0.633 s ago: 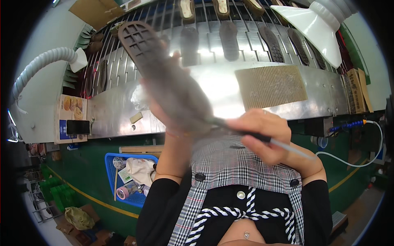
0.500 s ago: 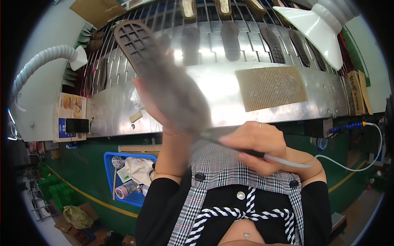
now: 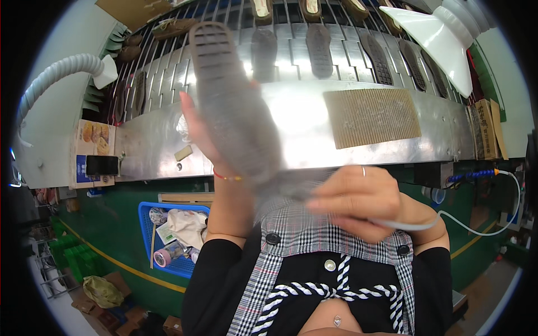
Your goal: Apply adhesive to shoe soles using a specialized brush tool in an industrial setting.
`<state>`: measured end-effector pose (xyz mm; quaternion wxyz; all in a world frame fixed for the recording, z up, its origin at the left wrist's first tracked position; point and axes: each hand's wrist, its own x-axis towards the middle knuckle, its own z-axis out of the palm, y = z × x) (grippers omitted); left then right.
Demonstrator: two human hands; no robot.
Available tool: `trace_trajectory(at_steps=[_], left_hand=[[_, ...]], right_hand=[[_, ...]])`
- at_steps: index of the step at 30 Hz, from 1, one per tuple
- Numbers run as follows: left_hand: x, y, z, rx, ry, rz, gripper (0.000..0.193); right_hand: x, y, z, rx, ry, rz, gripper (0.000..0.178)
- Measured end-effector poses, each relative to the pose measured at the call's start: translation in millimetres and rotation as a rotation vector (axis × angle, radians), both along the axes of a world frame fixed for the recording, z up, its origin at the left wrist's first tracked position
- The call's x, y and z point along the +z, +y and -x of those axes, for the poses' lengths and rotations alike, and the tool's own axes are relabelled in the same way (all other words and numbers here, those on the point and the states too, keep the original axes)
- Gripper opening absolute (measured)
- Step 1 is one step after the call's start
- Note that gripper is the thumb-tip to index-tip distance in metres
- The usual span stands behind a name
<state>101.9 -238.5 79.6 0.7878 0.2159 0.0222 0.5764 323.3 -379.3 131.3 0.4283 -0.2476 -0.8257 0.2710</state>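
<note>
Head view: the left hand (image 3: 204, 134) grips a grey shoe sole (image 3: 232, 106) upright above a steel conveyor (image 3: 302, 126) carrying more soles. The right hand (image 3: 358, 201) is closed around a thin tool with a white cable (image 3: 476, 221). A blue basket (image 3: 162, 241) sits on the green floor (image 3: 112, 224).

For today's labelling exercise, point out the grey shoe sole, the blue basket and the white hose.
grey shoe sole (image 3: 232, 106), head view, middle of its tread.
blue basket (image 3: 147, 215), head view, left rim.
white hose (image 3: 53, 78), head view, ribbed bend.
</note>
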Motion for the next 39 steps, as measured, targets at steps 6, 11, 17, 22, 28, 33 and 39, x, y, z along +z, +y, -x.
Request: trace_trajectory(at_steps=[6,11,17,22,28,33,39], left_hand=[[-11,0,-5,-0.048,0.058,0.105,0.072],[-15,-4,-3,-0.32,-0.071,0.213,0.071],[13,-22,-14,-0.327,-0.017,0.368,0.075],[21,-20,-11,-0.396,0.045,0.37,0.08],[21,-28,-7,-0.364,0.129,0.409,0.086],[27,-31,-7,-0.395,0.045,0.468,0.087],[35,-39,-10,-0.434,-0.037,0.448,0.084]], right_hand=[[6,15,-8,-0.123,-0.076,-0.087,0.037],[14,18,-18,0.051,-0.042,-0.034,0.032],[25,14,-26,0.156,-0.059,0.085,0.031],[17,23,-26,-0.094,-0.061,-0.014,0.019],[22,29,-33,-0.147,-0.076,-0.059,0.016],[40,24,-46,-0.028,-0.074,0.007,0.024],[46,27,-56,-0.021,-0.159,-0.001,0.025]])
